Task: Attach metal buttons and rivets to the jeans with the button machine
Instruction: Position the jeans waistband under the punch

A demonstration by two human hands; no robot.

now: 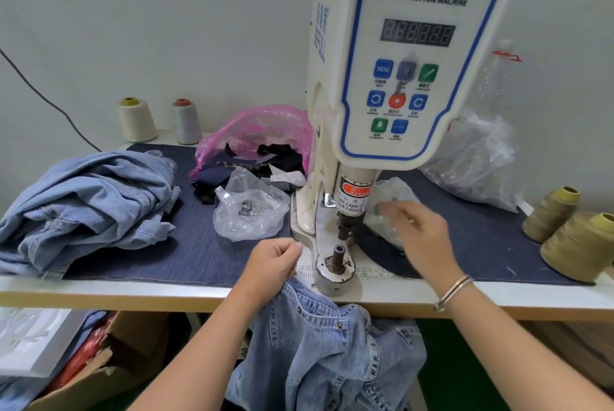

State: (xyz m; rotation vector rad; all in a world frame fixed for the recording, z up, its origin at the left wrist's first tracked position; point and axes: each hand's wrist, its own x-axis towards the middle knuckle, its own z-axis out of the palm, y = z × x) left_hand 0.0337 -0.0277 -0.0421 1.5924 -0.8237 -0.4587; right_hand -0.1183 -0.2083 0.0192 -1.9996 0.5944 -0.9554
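Note:
The white servo button machine [408, 78] stands mid-table, its round lower die [334, 266] at the front edge under the black punch [345, 228]. A pair of light blue jeans [319, 341] hangs off the table edge below the die. My left hand [274, 261] grips the top edge of the jeans just left of the die. My right hand [418, 231] is blurred, fingers extended over a clear plastic bag [392, 198] to the right of the punch. Whether it holds anything is not visible. A second clear bag of metal buttons [249, 208] lies left of the machine.
A heap of light denim garments [89, 198] fills the left of the table. A pink bag of fabric scraps [259, 141] and two thread cones [138, 119] stand behind. Olive thread cones [571, 237] sit at the right, with a large clear bag [475, 158] behind. Cardboard boxes [109, 364] lie under the table.

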